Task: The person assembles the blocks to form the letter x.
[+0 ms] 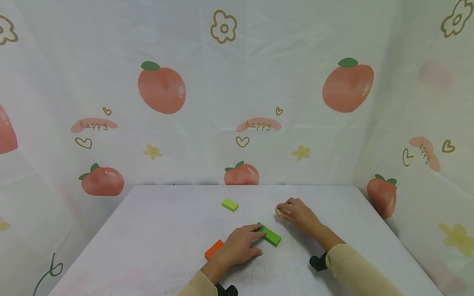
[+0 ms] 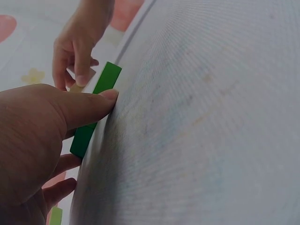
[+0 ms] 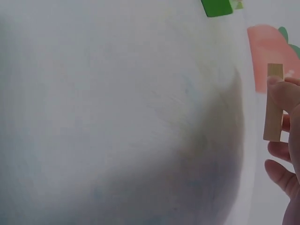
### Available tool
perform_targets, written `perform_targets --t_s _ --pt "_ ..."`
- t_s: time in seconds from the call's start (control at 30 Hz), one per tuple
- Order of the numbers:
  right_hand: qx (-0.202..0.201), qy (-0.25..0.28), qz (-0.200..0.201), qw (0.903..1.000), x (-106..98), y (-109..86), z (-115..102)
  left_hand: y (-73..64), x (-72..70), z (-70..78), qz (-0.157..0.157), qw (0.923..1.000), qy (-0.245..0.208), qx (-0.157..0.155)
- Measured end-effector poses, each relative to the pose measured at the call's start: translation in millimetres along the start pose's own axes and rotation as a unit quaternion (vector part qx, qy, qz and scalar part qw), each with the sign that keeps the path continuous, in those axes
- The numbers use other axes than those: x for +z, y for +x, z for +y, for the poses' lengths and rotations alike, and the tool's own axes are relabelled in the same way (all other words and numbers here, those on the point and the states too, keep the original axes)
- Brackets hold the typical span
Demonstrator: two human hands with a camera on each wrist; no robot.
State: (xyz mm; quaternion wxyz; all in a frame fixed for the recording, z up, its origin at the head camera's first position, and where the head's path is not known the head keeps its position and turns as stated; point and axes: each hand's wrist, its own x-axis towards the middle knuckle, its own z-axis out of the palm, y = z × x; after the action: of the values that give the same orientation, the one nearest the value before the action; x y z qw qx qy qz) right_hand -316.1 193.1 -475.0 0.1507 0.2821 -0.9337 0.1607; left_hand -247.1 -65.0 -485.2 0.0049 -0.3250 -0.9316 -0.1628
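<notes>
In the head view two green blocks lie end to end, a bright green block (image 1: 272,237) and a darker green block (image 1: 260,226). My left hand (image 1: 240,244) reaches over them with its fingers extended, the fingertips touching near where they meet. Its thumb stays apart from the blocks. Farther back on the right, my right hand (image 1: 299,214) pinches a plain wooden block (image 1: 279,211) between thumb and fingers. The right wrist view shows this wooden block (image 3: 274,105) lengthwise, apparently held just above the table.
An orange block (image 1: 213,249) lies left of my left wrist, partly hidden by it. A lime-green block (image 1: 230,204) sits farther back on the white table (image 1: 159,230). A printed curtain (image 1: 207,82) hangs behind the table's far edge.
</notes>
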Motion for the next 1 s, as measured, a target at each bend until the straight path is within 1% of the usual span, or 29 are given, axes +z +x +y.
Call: perform_targets --t_s 0.17,0.27,0.43,0.7,0.87,1.0 --pt "-0.018 -0.015 -0.003 0.9997 5.9 -1.0 -1.4 -1.0 -1.0 0.7 -0.003 1.0000 -0.004 -0.002" --pt "-0.031 -0.020 0.001 0.9993 7.8 -1.8 -3.2 -1.6 -1.5 1.2 0.001 1.0000 -0.007 0.000" --pt "-0.051 -0.014 0.005 0.9986 9.2 -2.7 -7.4 -2.1 -1.5 1.4 0.008 0.9999 -0.008 0.005" --pt "-0.069 0.002 0.001 0.9976 13.1 -2.5 -13.3 -1.0 -1.1 -0.2 -0.001 1.0000 -0.007 0.007" --pt "-0.087 0.009 0.011 0.9961 15.4 -2.1 -16.6 -1.0 -0.5 -0.5 0.003 0.9999 -0.004 0.010" --pt "-0.093 0.012 0.006 0.9956 16.3 -0.7 -19.1 -0.8 -0.4 -0.6 0.006 0.9999 -0.001 0.012"
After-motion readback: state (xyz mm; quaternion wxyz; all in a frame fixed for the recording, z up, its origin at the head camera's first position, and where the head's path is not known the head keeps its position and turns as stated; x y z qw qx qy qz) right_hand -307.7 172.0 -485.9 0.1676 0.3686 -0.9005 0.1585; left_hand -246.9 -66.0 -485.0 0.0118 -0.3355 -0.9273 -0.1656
